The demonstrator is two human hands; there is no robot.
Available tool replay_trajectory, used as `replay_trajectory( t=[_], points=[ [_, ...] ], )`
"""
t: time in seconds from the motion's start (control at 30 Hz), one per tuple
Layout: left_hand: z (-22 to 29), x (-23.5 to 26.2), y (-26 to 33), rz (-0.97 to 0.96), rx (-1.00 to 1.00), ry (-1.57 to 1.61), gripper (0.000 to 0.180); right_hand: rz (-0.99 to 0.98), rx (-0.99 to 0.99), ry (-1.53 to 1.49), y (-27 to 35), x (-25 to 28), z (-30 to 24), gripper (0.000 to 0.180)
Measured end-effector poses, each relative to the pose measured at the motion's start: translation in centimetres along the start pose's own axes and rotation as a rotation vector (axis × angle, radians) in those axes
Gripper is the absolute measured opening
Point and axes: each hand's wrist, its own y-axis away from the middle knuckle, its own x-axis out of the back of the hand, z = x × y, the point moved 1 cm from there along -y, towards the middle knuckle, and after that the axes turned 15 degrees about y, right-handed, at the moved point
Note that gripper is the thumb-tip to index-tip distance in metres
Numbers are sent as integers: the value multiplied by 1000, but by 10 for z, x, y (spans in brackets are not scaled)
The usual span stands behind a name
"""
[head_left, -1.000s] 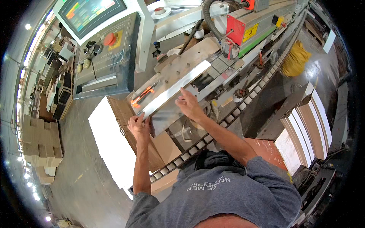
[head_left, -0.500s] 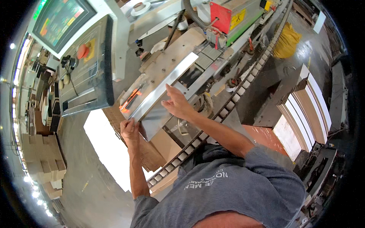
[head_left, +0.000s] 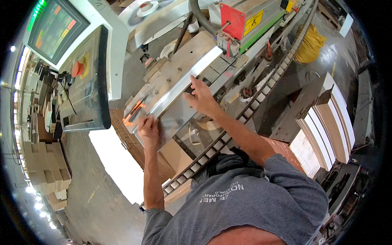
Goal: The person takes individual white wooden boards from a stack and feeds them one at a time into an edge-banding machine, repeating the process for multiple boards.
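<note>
A long, narrow white strip of board [head_left: 173, 94] lies along the machine's metal bed, its far end close to the red-plated machine head. At its near end is my left hand [head_left: 148, 128], fingers closed and pinched on the strip. My right hand [head_left: 201, 98] is farther along, with the index finger stretched out by the strip's side and the thumb apart; whether it touches the strip is hard to tell. An orange cutter knife [head_left: 134, 113] rests on the bed left of the strip. Below my hands a shiny metal plate [head_left: 173, 127] shows.
A control panel [head_left: 87, 81] with a red button juts in at left, under a screen [head_left: 59, 32]. The red plate [head_left: 232, 20] marks the machine head. A roller track [head_left: 222, 142] crosses before my body. Stacked white-faced boards [head_left: 326, 130] stand at right, a yellow sack [head_left: 309, 45] behind.
The strip has slid away toward the machine head. Both hands have moved forward along it, the right one up and to the right. The view has shifted slightly.
</note>
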Motion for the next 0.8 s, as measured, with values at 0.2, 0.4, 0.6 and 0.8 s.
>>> replay_trajectory(
  t=[0.2, 0.4, 0.6, 0.8],
  points=[
    [27, -56, -33, -26, -130, -27, 21, 184, 45, 10, -30, 30, 45, 67],
    [43, -121, -59, -34, -96, 103, 21, 139, -30, 69, -37, 80, 67, 66],
    [20, -174, -86, -85, -47, 163, 17, 244, 134, 103, 66, 121, 28, 57],
    [65, -198, -99, -160, -33, 138, 24, 452, -262, 620, 229, 228, 135, 68]
  ],
)
